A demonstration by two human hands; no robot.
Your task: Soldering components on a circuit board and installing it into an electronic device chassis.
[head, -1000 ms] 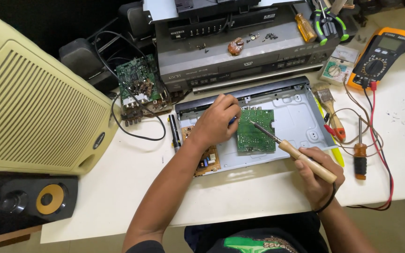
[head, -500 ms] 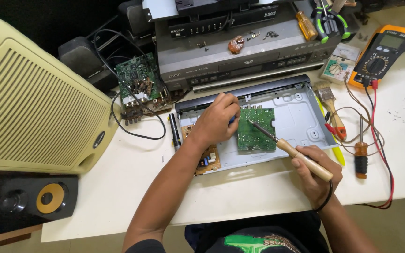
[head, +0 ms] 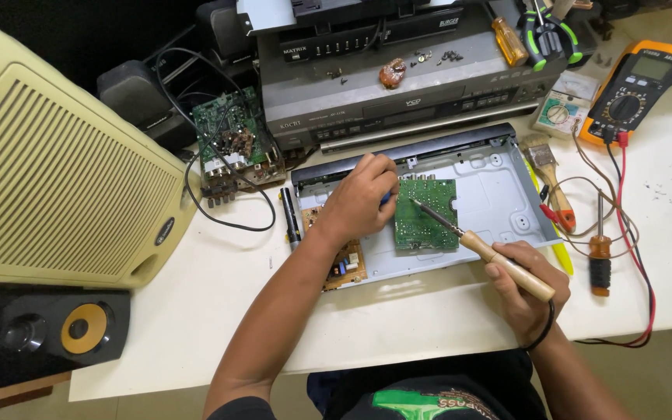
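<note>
Little has shifted: right hand [head: 521, 289] grips soldering iron [head: 482, 247], angled up-left onto green circuit board [head: 426, 214]; left hand [head: 359, 198], fingers curled, touches its left edge.

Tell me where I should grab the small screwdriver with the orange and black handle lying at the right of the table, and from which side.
Take the screwdriver by its thick orange and black handle, the end nearest you. It lies flat with the thin metal shaft pointing away toward the multimeter, so coming from above looks best, fingers closing across the handle. Red and black leads run close by on its right, so the left side looks freer.
</note>
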